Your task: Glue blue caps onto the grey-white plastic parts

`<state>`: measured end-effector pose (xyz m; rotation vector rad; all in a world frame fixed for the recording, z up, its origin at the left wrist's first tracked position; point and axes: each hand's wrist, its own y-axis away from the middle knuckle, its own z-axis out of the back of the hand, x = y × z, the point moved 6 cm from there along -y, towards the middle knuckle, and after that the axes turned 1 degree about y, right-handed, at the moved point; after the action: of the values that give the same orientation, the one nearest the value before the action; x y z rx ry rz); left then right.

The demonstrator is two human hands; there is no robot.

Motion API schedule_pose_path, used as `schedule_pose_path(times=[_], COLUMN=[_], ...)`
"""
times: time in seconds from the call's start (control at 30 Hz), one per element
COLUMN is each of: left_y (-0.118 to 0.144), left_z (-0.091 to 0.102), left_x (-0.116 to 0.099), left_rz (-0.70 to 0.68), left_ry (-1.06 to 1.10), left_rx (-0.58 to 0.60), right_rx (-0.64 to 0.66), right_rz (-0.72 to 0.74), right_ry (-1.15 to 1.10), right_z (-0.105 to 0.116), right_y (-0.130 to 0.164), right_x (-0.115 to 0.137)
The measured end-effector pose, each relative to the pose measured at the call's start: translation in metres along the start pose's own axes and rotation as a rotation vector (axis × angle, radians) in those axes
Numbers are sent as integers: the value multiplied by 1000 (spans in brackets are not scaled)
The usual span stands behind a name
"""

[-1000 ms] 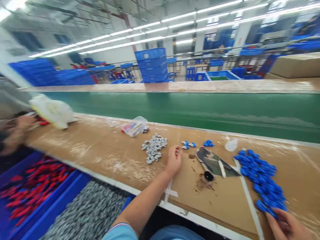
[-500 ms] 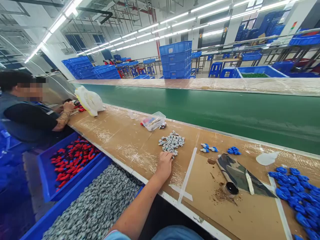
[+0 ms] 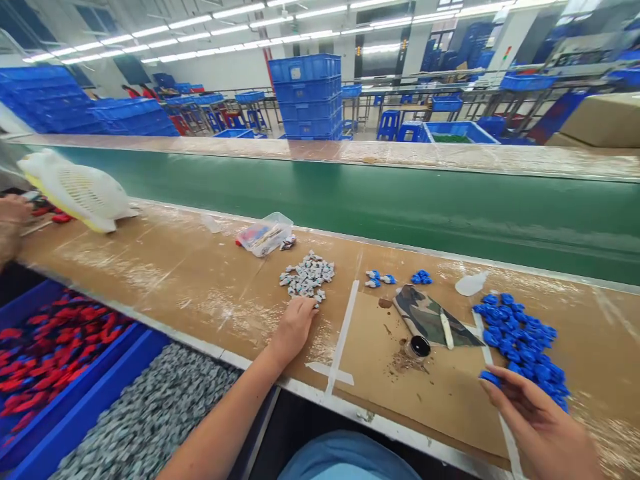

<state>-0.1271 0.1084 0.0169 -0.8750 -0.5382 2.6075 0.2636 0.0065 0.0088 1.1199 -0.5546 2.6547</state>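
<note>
Blue cap point(image 3: 490, 377) ×1 pinched, right hand point(image 3: 543, 427) | left hand point(image 3: 295, 328) curled on grey pile point(image 3: 307, 277)

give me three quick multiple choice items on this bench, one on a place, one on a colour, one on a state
1. Where does the left hand rest?
A. at the near edge of the grey parts pile
B. on the conveyor belt
C. in the clear plastic tub

2. What colour is the piece at the right hand fingertips?
A. red
B. blue
C. white

3. How does the small black-topped jar stand?
A. upright on the cardboard
B. held in a hand
C. inside a crate

Answers: 1 A, its fingers meet the pile's near edge. 2 B, it matches the blue pile beside it. 3 A, its round top faces up amid brown crumbs.
</note>
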Motion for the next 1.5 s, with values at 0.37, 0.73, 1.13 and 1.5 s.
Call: schedule_pose_path(times=[0.37,0.73,1.13,1.5], left_y=[30,33,38,40], left_z=[-96,-109,-113,-116], left_x=[-91,-106,-106,-111], left_rz=[703,865,739,730], left_ry=[1205,1419,1289,1364], left_rx=[368,378,305,321], right_rx=[153,209,366,358], right_rz=[528,437,-296,16], right_ry=[181,98,-442,-281], right_z=[-40,-48,-56,-63], right_y=[-14,-22,-20,5], right_x=[87,84,55,72])
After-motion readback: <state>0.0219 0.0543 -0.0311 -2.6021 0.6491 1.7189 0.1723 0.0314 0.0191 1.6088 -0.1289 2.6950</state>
